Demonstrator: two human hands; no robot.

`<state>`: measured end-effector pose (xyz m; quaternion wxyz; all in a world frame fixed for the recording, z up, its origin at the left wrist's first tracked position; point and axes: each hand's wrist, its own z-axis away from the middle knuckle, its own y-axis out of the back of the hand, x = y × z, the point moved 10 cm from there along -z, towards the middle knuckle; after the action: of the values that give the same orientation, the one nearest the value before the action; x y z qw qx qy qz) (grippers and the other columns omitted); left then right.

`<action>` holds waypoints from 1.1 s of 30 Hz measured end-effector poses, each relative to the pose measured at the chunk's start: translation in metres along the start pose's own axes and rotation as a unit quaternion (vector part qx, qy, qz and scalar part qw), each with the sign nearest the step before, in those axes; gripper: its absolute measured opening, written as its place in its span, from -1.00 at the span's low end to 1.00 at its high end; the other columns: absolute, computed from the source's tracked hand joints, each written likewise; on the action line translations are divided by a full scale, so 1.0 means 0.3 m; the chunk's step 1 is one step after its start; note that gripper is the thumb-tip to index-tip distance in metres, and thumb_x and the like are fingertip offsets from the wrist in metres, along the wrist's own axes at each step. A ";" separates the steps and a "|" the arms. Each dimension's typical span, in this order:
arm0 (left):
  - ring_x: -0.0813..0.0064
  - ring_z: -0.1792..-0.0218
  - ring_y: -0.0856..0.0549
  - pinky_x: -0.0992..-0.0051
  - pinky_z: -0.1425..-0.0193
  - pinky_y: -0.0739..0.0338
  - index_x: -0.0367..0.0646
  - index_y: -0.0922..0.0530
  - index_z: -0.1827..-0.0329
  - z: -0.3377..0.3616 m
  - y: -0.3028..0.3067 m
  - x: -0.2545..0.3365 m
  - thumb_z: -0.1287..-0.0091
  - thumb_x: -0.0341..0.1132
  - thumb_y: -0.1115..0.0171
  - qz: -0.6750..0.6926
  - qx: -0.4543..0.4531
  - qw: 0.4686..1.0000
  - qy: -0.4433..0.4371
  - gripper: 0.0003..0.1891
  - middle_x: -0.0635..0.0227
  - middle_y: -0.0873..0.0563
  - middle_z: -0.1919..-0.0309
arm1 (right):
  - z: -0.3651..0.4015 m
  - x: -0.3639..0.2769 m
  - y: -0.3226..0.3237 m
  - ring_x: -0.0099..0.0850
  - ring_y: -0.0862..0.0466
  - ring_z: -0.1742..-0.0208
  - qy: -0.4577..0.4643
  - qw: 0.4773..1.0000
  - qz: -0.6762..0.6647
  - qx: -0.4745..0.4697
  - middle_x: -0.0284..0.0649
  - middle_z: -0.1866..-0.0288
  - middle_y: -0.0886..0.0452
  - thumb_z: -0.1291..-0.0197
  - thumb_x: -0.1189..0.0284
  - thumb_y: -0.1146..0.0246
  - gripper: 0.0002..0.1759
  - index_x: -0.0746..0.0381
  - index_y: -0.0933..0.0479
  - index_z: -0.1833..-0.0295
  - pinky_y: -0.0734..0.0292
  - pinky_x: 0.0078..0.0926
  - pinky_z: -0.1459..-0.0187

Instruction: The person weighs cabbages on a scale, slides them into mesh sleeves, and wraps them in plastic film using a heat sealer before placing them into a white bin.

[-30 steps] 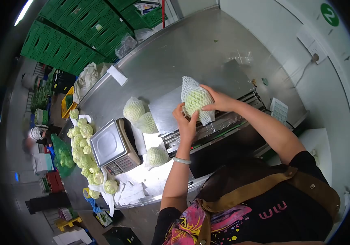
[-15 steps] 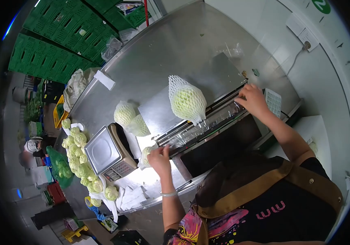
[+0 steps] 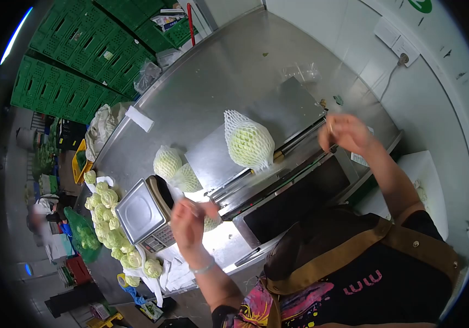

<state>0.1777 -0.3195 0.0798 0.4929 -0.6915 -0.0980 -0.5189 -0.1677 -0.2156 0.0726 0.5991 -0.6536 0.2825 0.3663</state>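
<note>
A pale green cabbage in a white foam net (image 3: 250,143) rests on the wrapping machine's metal plate (image 3: 210,158), between my two hands. My left hand (image 3: 189,224), smeared by motion, is at the machine's left end beside the scale, its fingers pinched. At the right end, my right hand (image 3: 346,134) is raised with curled fingers. Clear plastic film (image 3: 270,179) shows faintly as a blurred sheet between the hands, along the machine's front; its edges are hard to see. Two more netted cabbages (image 3: 167,163) sit left of the plate, and another is partly hidden behind my left hand.
A weighing scale (image 3: 139,211) stands to the left, beside a heap of bare cabbages (image 3: 106,218). White foam nets (image 3: 179,274) lie at the near edge. Green crates (image 3: 76,49) are stacked beyond the steel table (image 3: 218,71). A wall socket (image 3: 404,57) with a cord is at right.
Both hands have moved outward from the machine's front, the left toward the scale and the right further right. The film that lay along the front now appears lifted and blurred.
</note>
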 end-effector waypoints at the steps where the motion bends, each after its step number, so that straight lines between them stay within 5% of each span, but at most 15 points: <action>1: 0.27 0.02 -0.68 0.24 -0.20 -0.52 -0.18 -0.45 0.23 -0.066 0.002 0.044 -0.45 -0.27 -0.13 0.095 0.059 0.987 -0.115 -0.84 0.10 -0.67 0.13 | -0.070 -0.043 0.000 -0.25 -0.64 0.08 0.089 0.996 -0.013 0.028 -0.04 0.14 -0.66 -0.36 0.35 -0.12 -0.80 0.28 -0.44 0.22 -0.50 -0.32 0.04; 3: 0.38 -0.03 -0.62 0.38 -0.18 -0.48 -0.10 -0.47 0.26 -0.220 -0.008 0.022 -0.44 -0.23 -0.14 0.042 0.196 0.960 -0.195 -0.84 0.27 -0.64 0.17 | -0.245 -0.064 0.016 -0.24 -0.62 -0.09 0.214 0.969 0.065 0.103 -0.01 -0.05 -0.64 -0.43 0.40 -0.03 -0.84 0.27 -0.42 0.14 -0.48 -0.31 -0.12; 6: 0.49 0.11 -0.54 0.45 -0.09 -0.44 -0.11 -0.46 0.24 -0.446 0.242 -0.242 -0.49 -0.20 -0.08 -0.332 0.228 0.905 -0.139 -0.81 0.40 -0.52 0.27 | -0.467 0.130 0.112 -0.17 -0.62 -0.08 0.241 0.863 0.402 0.187 0.00 -0.04 -0.64 -0.44 0.38 0.00 -0.82 0.26 -0.41 0.12 -0.46 -0.26 -0.11; 7: 0.52 0.16 -0.51 0.47 -0.05 -0.43 -0.13 -0.44 0.24 -0.486 0.285 -0.348 -0.51 -0.21 -0.05 -0.427 0.211 0.876 -0.077 -0.79 0.42 -0.49 0.29 | -0.517 0.271 0.188 -0.16 -0.63 -0.02 0.005 0.834 0.516 0.195 0.02 0.04 -0.64 -0.40 0.34 -0.05 -0.80 0.28 -0.40 0.09 -0.47 -0.26 -0.05; 9: 0.49 0.19 -0.49 0.46 0.05 -0.42 -0.15 -0.42 0.05 -0.486 0.304 -0.460 -0.53 -0.23 0.02 -0.364 0.215 0.906 -0.039 -0.82 0.41 -0.49 0.28 | -0.522 0.397 0.245 -0.16 -0.63 0.04 -0.010 0.869 0.457 0.192 0.03 0.11 -0.62 -0.35 0.35 -0.08 -0.77 0.30 -0.40 0.04 -0.47 -0.25 0.01; 11: 0.36 0.04 -0.51 0.39 -0.09 -0.43 -0.13 -0.30 -0.21 -0.462 0.257 -0.485 -0.44 -0.17 -0.11 -0.225 0.184 0.956 0.040 -0.62 0.28 -0.52 0.11 | -0.505 0.404 0.250 -0.16 -0.63 0.04 -0.006 0.892 0.414 0.179 0.02 0.08 -0.62 -0.36 0.37 -0.06 -0.76 0.29 -0.40 -0.01 -0.47 -0.25 0.00; 12: 0.30 -0.04 -0.52 0.35 -0.16 -0.44 -0.12 -0.25 -0.34 -0.432 0.223 -0.499 -0.40 -0.14 -0.17 -0.152 0.169 0.971 0.080 -0.47 0.21 -0.54 0.03 | -0.479 0.420 0.252 -0.12 -0.62 -0.06 -0.035 0.918 0.364 0.154 0.04 -0.05 -0.60 -0.25 0.25 -0.24 -0.54 0.25 -0.40 -0.18 -0.47 -0.25 -0.10; 15: 0.25 -0.22 -0.49 0.36 -0.32 -0.38 -0.12 -0.03 -0.51 -0.396 0.089 -0.459 -0.10 -0.14 -0.47 -0.307 0.007 0.952 0.004 -0.02 0.14 -0.48 -0.17 | -0.399 0.333 0.075 -0.08 -0.57 -0.20 0.009 0.890 0.456 -0.006 0.08 -0.20 -0.53 -0.01 0.10 -0.45 -0.19 0.26 -0.34 -0.31 -0.43 -0.26 -0.23; 18: 0.22 -0.32 -0.43 0.32 -0.42 -0.31 -0.17 0.00 -0.54 -0.371 -0.040 -0.395 0.19 -0.23 -0.62 -0.473 -0.038 0.879 -0.043 0.21 0.07 -0.42 -0.28 | -0.369 0.313 0.027 -0.05 -0.57 -0.22 0.023 0.820 0.572 0.010 0.11 -0.17 -0.55 0.23 0.02 -0.57 0.06 0.32 -0.30 -0.35 -0.45 -0.26 -0.25; 21: 0.25 -0.21 -0.52 0.34 -0.33 -0.42 -0.18 -0.05 -0.52 -0.415 0.034 -0.430 0.06 -0.42 -0.53 -0.407 -0.021 0.912 0.046 0.06 0.06 -0.46 -0.23 | -0.391 0.327 0.057 -0.06 -0.60 -0.15 -0.119 0.842 0.525 0.035 0.10 -0.09 -0.60 0.14 0.11 -0.55 -0.03 0.34 -0.30 -0.34 -0.50 -0.30 -0.17; 22: 0.27 -0.23 -0.51 0.36 -0.31 -0.42 -0.23 -0.18 -0.45 -0.399 0.019 -0.432 0.00 -0.30 -0.54 -0.324 0.008 0.940 0.108 -0.06 0.09 -0.49 -0.21 | -0.380 0.310 0.047 -0.09 -0.69 0.05 -0.109 0.825 0.553 0.047 0.07 0.14 -0.67 0.02 -0.02 -0.45 -0.21 0.39 -0.47 -0.12 -0.57 -0.30 0.00; 26: 0.34 -0.15 -0.56 0.35 -0.22 -0.50 -0.25 -0.20 -0.42 -0.214 -0.083 -0.433 -0.29 -0.24 -0.32 -0.191 0.021 0.951 0.244 -0.30 0.10 -0.50 -0.18 | -0.243 0.255 -0.059 -0.14 -0.70 0.31 -0.181 0.806 0.563 -0.010 0.02 0.39 -0.65 -0.18 -0.21 -0.20 -0.23 0.44 -0.58 0.25 -0.55 -0.28 0.23; 29: 0.31 -0.16 -0.59 0.37 -0.11 -0.59 -0.17 -0.20 -0.45 -0.012 -0.149 -0.481 -0.41 -0.03 -0.16 -0.107 0.042 0.916 0.384 -0.34 0.13 -0.51 -0.22 | -0.066 0.303 -0.140 -0.24 -0.71 0.39 -0.282 0.838 0.464 -0.059 0.00 0.41 -0.67 -0.12 -0.33 -0.16 -0.11 0.48 -0.61 0.31 -0.60 -0.36 0.31; 33: 0.24 -0.20 -0.59 0.27 -0.15 -0.59 -0.01 -0.21 -0.47 0.209 -0.138 -0.670 -0.39 0.39 0.21 -0.065 -0.001 0.853 0.518 -0.21 0.27 -0.54 -0.26 | 0.173 0.461 -0.145 -0.36 -0.74 0.29 -0.452 0.828 0.322 -0.081 -0.05 0.31 -0.69 -0.18 -0.21 -0.23 -0.18 0.49 -0.58 0.05 -0.67 -0.51 0.21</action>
<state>0.1009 -0.1742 -0.0584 0.4368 -0.3150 0.1270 -0.8330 -0.0609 -0.1493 -0.0161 0.4522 -0.3333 0.1442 0.8146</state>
